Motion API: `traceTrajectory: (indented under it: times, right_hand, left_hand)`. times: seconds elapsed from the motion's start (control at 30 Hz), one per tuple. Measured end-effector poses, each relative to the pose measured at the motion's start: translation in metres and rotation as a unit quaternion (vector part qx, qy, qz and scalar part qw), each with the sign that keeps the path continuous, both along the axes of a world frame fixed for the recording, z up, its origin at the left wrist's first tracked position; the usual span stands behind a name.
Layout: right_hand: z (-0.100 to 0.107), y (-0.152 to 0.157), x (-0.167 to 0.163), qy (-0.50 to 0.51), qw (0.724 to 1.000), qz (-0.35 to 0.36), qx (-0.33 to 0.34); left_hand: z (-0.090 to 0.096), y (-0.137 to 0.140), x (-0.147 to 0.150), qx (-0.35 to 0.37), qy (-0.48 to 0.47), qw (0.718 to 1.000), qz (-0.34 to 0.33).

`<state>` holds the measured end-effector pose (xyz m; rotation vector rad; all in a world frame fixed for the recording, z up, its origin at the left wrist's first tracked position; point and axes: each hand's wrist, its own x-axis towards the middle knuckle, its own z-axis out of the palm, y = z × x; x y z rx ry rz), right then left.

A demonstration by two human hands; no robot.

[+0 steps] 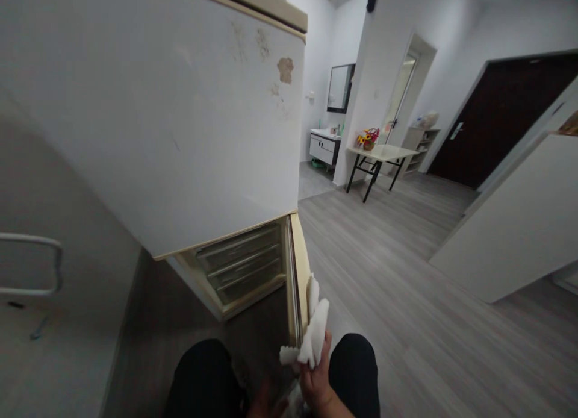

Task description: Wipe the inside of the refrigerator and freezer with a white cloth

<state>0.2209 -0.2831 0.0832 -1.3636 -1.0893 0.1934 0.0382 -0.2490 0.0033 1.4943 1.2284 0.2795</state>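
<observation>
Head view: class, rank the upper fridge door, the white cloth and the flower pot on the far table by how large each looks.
1. Upper fridge door, by far the largest.
2. White cloth in the right hand.
3. Flower pot, smallest.
The pot stands far from the camera, so this ranks apparent size only.

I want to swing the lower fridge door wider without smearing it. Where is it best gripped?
Grip the free vertical edge of the lower fridge door, probably from the open floor side on the right, fingers wrapping the edge. It stands ajar and edge-on, and no handle shows. The right hand already presses a white cloth against that edge.
</observation>
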Motion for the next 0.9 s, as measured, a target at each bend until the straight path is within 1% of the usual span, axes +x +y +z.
traceTrajectory:
  times: [0.07,0.13,0.23,0.3,0.4,0.5,0.6,0.67,0.77,0.83,0.9]
  right_hand:
    - [-0.020,-0.005,0.000,0.059,0.997,-0.005,-0.057]
    - [-0.035,-0.008,0.002,0.099,0.990,0.000,-0.095]
    - [-0.049,-0.014,0.005,0.101,0.988,0.028,-0.115]
    - [-0.053,-0.020,0.006,0.085,0.985,0.046,-0.146]
    - [-0.054,-0.031,0.003,0.083,0.976,0.056,-0.196]
    - [-0.055,-0.038,-0.003,0.090,0.970,0.067,-0.218]
    - [-0.055,-0.036,-0.010,0.081,0.963,0.085,-0.242]
    - [-0.054,-0.028,-0.013,0.068,0.959,0.109,-0.252]
    - [-0.049,-0.007,-0.016,0.059,0.952,0.172,-0.247]
    - [-0.044,0.008,-0.019,0.080,0.936,0.230,-0.253]
    - [-0.036,0.020,-0.025,0.121,0.910,0.292,-0.268]
  left_hand:
    - [-0.004,0.007,-0.007,-0.016,0.012,1.000,0.018]
    - [-0.003,0.019,-0.015,-0.021,0.002,1.000,0.021]
    - [0.001,0.033,-0.023,-0.024,-0.014,0.999,0.020]
    - [0.004,0.033,-0.023,-0.028,-0.025,0.999,0.022]
    - [0.003,0.019,-0.016,-0.035,-0.041,0.998,0.027]
    - [-0.003,-0.006,-0.006,-0.038,-0.059,0.997,0.033]
    - [-0.008,-0.032,-0.005,-0.041,-0.072,0.995,0.054]
    - [-0.007,-0.043,-0.010,-0.044,-0.070,0.994,0.074]
    - [0.007,-0.041,-0.026,-0.029,-0.063,0.991,0.114]
    - [0.025,-0.027,-0.037,0.006,-0.060,0.986,0.156]
    - [0.046,-0.005,-0.046,0.049,-0.073,0.974,0.211]
